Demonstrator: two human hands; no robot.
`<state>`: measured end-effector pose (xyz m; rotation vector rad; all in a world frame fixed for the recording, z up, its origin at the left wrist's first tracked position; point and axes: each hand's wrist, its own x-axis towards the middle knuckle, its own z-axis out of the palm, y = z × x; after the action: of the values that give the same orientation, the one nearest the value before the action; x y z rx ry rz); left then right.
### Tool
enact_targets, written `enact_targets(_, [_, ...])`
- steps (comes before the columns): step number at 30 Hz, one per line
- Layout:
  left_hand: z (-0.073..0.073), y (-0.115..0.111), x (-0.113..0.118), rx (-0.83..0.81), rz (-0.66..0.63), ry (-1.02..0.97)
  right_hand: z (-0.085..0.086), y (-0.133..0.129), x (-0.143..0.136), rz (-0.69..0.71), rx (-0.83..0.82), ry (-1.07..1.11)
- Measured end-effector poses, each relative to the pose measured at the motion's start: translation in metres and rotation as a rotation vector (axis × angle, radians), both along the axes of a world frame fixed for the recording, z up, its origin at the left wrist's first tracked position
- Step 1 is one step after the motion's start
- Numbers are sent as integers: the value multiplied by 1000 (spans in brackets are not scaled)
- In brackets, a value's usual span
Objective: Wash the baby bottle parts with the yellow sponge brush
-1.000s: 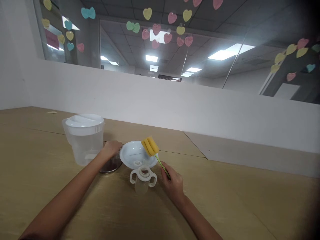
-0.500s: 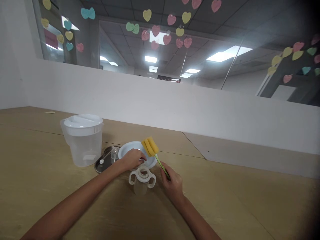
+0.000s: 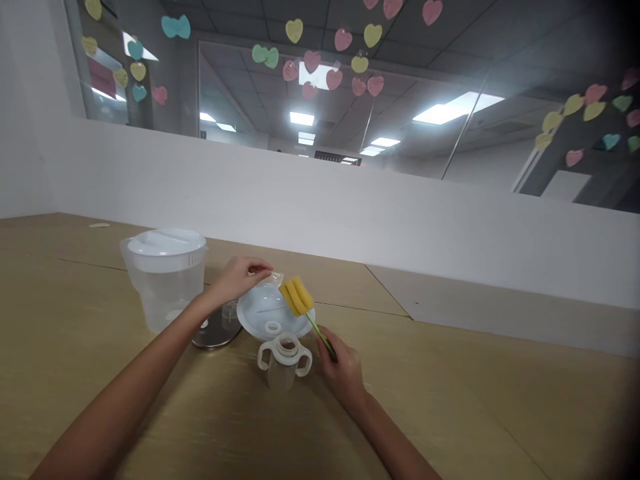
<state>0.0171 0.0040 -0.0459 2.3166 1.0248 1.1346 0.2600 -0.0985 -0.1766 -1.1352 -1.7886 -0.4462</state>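
Note:
My left hand [image 3: 246, 275] is raised above the back edge of a white bowl [image 3: 245, 319], its fingers pinching a small clear piece [image 3: 275, 278] whose exact kind I cannot make out. In the bowl's near part lies a small white ring [image 3: 273, 328]. My right hand [image 3: 343, 363] grips the green handle of a sponge bottle brush [image 3: 297, 296]; the yellow sponge head points up, over the bowl's right side. Between my forearms, in front of the bowl, a clear baby bottle [image 3: 281, 377] with two white handles stands upright with its top uncovered.
On the left stands a clear plastic pitcher [image 3: 173, 293] with a white lid. Between it and the bowl sits a dark round tray [image 3: 215, 333] with a clear cap [image 3: 229, 312] on it, partly behind my left forearm. A white wall [image 3: 320, 207] borders the tabletop's back.
My left hand has risen from inside the bowl toward its back left, bringing up the small clear piece. The white ring shows now. The brush has shifted slightly left; the tray has moved a little.

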Motion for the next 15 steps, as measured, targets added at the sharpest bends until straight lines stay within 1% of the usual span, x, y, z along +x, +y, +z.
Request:
enact_targets(3, [1, -1, -1, -38, 29, -73, 0, 0, 0, -21, -11, 12])
enact_targets(7, [-2, -9, 7, -105, -68, -46, -1, -1, -1, -21, 29, -49])
enact_targets(9, [-3, -13, 11, -115, -80, -24, -1, -1, -1, -23, 41, -67])
enact_targets(12, [-2, -18, 14, -123, -69, -9, -1, -2, -1, -20, 40, -78])
enact_targets(15, [3, -17, 9, -66, 7, 65, 1, -3, -2, 1, 52, -82])
